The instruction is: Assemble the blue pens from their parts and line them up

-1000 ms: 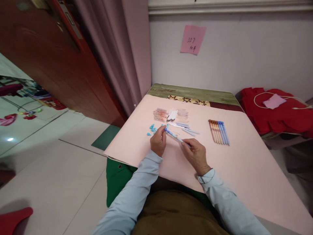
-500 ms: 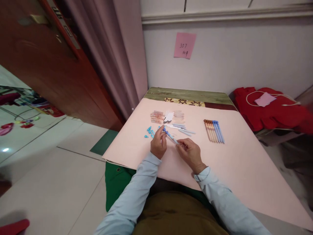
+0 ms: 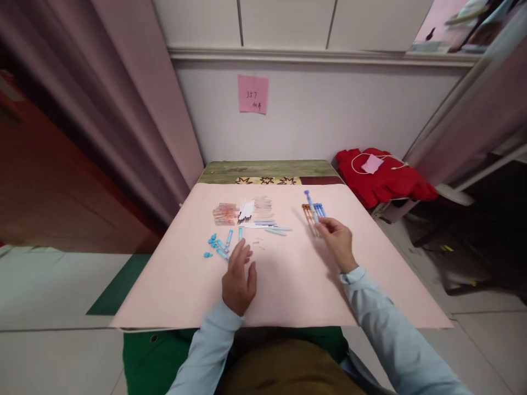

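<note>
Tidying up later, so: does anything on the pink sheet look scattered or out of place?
Mostly orderly. The small blue caps lie scattered loose by the left hand, unlike the neat row of pens. The blue pen in the right hand sticks out past that row's far end.

Recorded: one desk, one pink note, one red cloth heap, one pen in the right hand. Blue caps were too small to count.
</note>
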A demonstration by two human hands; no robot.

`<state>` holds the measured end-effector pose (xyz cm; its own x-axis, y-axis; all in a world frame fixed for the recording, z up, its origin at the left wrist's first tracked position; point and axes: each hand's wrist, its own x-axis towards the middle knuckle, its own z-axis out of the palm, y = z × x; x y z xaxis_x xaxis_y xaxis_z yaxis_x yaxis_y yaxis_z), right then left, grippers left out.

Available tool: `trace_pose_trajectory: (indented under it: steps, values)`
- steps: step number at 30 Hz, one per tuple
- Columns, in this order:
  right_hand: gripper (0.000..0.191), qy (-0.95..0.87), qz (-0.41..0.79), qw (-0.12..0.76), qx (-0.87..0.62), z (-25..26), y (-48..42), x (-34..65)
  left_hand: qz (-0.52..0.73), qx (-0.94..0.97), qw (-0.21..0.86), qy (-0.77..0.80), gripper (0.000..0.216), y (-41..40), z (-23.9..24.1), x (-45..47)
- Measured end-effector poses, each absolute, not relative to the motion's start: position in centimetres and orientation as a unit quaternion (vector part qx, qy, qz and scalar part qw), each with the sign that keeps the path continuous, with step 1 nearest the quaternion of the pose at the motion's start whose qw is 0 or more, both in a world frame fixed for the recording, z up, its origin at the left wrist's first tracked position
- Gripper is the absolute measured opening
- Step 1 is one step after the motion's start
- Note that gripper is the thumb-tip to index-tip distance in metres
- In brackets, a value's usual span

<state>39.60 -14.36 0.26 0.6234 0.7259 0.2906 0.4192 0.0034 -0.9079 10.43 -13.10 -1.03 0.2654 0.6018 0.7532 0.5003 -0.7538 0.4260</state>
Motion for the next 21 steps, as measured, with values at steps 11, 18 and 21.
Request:
trace_pose_trajectory:
  steps: [11,18,21]
  values:
    - [0.035,-0.365,0.053,0.338,-0.866,-1.6,-13.9,47.2,0.487,0.769,0.082,0.406,0.042,-12.7,-1.0,10.7]
    - [0.034,-0.369,0.054,0.3,-0.878,-1.7,-12.9,47.6,0.47,0.784,0.078,0.398,0.041,-12.7,-1.2,10.8]
    - [0.039,-0.381,0.038,0.286,-0.878,-1.9,-12.9,47.4,0.464,0.783,0.082,0.407,0.041,-12.6,-1.2,10.8]
